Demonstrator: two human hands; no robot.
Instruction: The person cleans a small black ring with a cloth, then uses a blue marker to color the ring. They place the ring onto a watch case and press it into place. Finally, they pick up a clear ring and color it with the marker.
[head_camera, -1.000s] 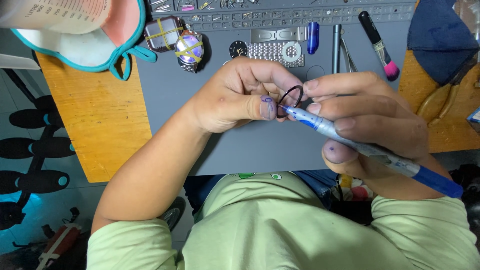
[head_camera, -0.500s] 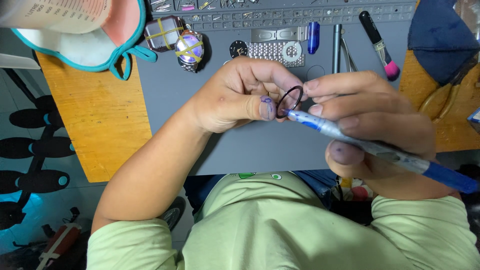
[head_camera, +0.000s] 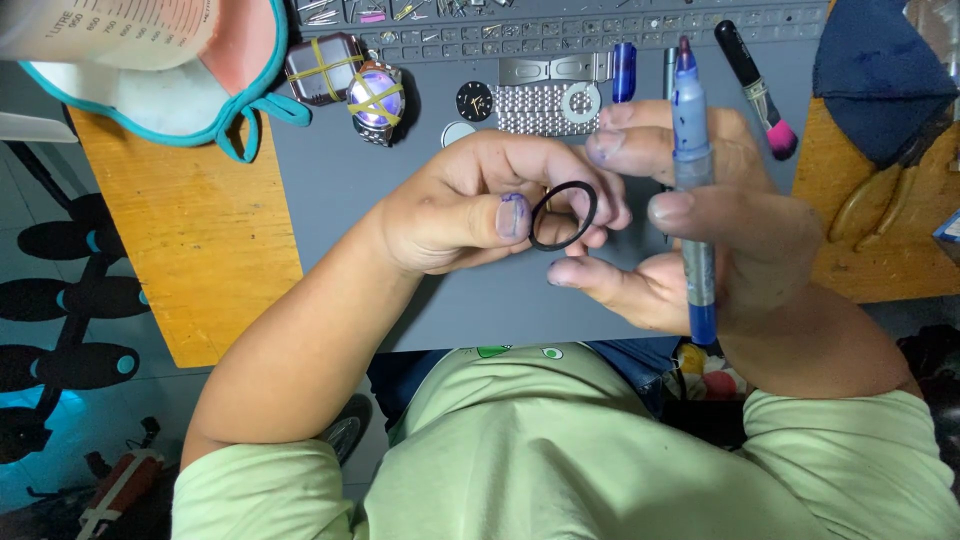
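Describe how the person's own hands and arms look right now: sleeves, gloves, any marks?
Both hands are bare, no gloves, rings or watch visible. The left hand has a short thumbnail stained purple-blue. The right hand shows a similar faint purple stain on a fingernail. Forearms are uncovered; short light green sleeves of a T-shirt end near the upper arms on both sides.

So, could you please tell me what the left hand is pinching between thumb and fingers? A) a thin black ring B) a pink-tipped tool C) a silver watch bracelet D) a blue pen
A: the left hand pinches a thin black ring at its edge, while the blue pen sits upright in the right hand.
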